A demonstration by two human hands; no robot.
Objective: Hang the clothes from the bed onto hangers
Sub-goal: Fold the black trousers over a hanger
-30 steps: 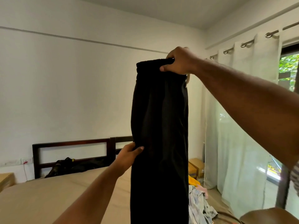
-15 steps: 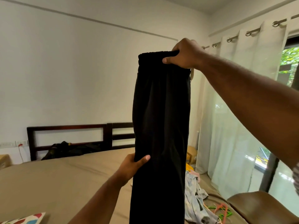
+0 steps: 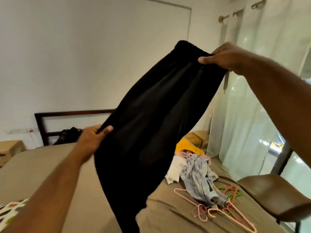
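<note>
**Head view: black trousers now slant across the frame, held at both ends above the bed**

Head camera shows the black trousers [image 3: 156,118] lying on a diagonal, where half a second ago they hung straight down. The right hand [image 3: 223,58] keeps its grip on the elastic waistband at upper right, thumb in front and the other fingers [image 3: 218,51] curled over the top edge. The left hand [image 3: 91,140] has swung out to the left and pulled the cloth with it; its thumb pinches the left edge of the legs against the fingers behind. The view has also dropped, so more of the bed [image 3: 42,165] shows than before, along with a pile of clothes [image 3: 198,174] and a scatter of pink and green hangers [image 3: 227,214] on the brown sheet at right. The trousers hang in the air over the bed, well above the sheet.

The trouser cuffs are cut off by the bottom edge. Most fingers of both hands are hidden behind the cloth. The dark fabric shows little detail, so I cannot tell how it is folded. A pale strip [image 3: 226,81] dangles below the right hand; what it is stays unclear. The trousers hide the right part of the headboard [image 3: 67,113], and the left hand is blurred. A brown chair [image 3: 272,195] stands just beside the bed at lower right.
</note>
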